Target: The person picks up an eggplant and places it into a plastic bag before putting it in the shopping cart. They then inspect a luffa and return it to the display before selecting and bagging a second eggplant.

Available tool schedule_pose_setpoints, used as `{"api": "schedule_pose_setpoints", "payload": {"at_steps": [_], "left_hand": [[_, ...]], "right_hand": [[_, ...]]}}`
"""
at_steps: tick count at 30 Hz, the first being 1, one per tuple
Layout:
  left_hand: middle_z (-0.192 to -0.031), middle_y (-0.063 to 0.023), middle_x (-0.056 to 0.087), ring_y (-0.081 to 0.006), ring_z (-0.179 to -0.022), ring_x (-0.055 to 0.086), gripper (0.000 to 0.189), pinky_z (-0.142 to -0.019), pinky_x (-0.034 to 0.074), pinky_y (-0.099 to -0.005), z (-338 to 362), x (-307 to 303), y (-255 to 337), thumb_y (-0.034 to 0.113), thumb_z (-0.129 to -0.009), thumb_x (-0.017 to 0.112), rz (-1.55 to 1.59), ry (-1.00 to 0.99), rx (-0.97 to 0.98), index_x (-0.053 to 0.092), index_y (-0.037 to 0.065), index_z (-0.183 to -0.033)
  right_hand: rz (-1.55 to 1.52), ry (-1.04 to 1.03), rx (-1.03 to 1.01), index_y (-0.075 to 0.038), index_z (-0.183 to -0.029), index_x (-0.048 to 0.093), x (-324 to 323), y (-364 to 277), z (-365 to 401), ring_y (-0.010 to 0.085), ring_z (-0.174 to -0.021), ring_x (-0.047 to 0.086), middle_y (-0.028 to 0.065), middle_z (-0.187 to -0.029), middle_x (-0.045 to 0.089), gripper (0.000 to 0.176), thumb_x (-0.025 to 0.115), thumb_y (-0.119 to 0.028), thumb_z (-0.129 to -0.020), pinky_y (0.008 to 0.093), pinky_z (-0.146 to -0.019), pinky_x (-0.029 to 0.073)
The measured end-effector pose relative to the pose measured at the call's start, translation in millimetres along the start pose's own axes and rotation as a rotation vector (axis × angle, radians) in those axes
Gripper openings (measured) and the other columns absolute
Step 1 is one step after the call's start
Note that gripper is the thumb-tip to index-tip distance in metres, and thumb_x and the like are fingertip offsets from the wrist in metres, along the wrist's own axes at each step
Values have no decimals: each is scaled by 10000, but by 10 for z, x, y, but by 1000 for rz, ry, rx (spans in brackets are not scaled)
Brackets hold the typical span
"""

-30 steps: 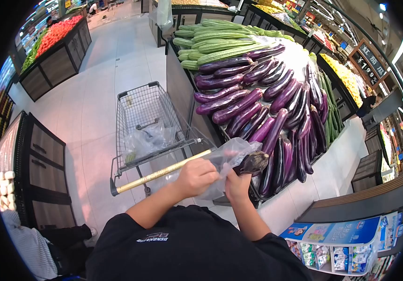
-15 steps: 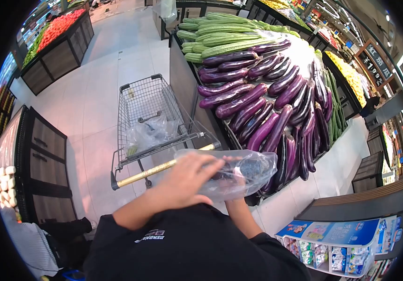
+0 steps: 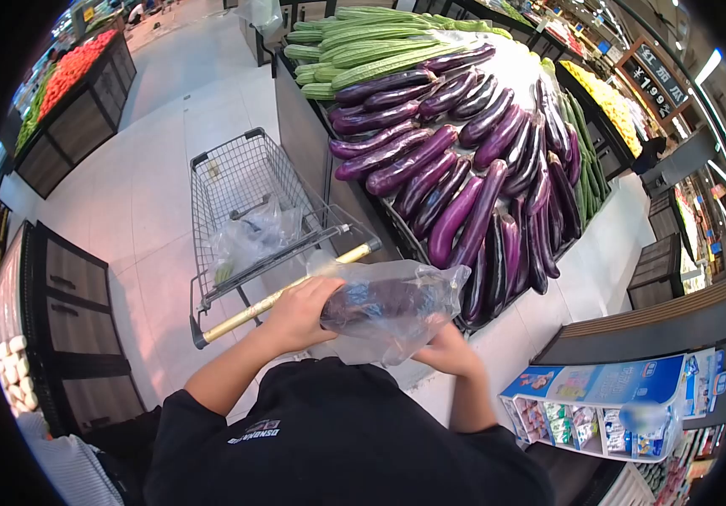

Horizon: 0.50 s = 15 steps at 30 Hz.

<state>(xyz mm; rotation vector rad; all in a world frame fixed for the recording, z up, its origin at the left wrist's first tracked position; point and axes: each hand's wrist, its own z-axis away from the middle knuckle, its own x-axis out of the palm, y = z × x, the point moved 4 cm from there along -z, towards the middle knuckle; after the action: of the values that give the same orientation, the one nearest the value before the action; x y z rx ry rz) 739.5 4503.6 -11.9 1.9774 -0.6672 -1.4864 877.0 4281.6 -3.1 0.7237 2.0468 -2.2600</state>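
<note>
A clear plastic produce bag (image 3: 392, 308) with blue print is held sideways in front of my chest. Something dark purple shows through it, perhaps eggplant, though the film blurs its shape. My left hand (image 3: 299, 314) grips the bag's left end, fingers over the top. At the lower right side, my right hand (image 3: 447, 347) pinches the film, its fingertips partly covered. Just beyond the bag lie piled eggplants (image 3: 472, 219) on a display. The shopping cart (image 3: 249, 194) stands ahead to the left, its yellow handle (image 3: 287, 291) close to my left hand.
Another plastic bag (image 3: 253, 236) lies in the cart. Long green ridged gourds (image 3: 371, 51) top the display. A price sign (image 3: 654, 80) hangs at right. A blue-topped shelf of packets (image 3: 603, 384) stands at lower right, and a wooden cabinet (image 3: 72, 295) at left.
My left hand has moved from lying over the bag to gripping its left end. My right hand has shifted to the bag's lower right. The whole scene has slid slightly left and up.
</note>
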Motion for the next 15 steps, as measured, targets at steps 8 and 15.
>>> {"api": "schedule_pose_setpoints", "payload": {"at_steps": [8,15], "left_hand": [[-1002,-58,612,-224,-913,623,355,-845,521,-369,-87,-162,83,170,-777,662,-463,103,616,606,111,-1123],[-949,-8,594,-182,-905,615,272,-903,512,-386,-170,-90,4,167,-789,634,-460,124,865,611,172,-1060]], "right_hand": [[-146,11,3,-30,-1458,425,-589,-476,-85,239,-1317,481,146,-1402,519,711,711,-341,-886,420,-1084,391],[-459,-407,227,13,-1522,260,630,510,-742,223,-1349,429,152,-1455,435,833,684,-402,-937,372,-1126,353]]}}
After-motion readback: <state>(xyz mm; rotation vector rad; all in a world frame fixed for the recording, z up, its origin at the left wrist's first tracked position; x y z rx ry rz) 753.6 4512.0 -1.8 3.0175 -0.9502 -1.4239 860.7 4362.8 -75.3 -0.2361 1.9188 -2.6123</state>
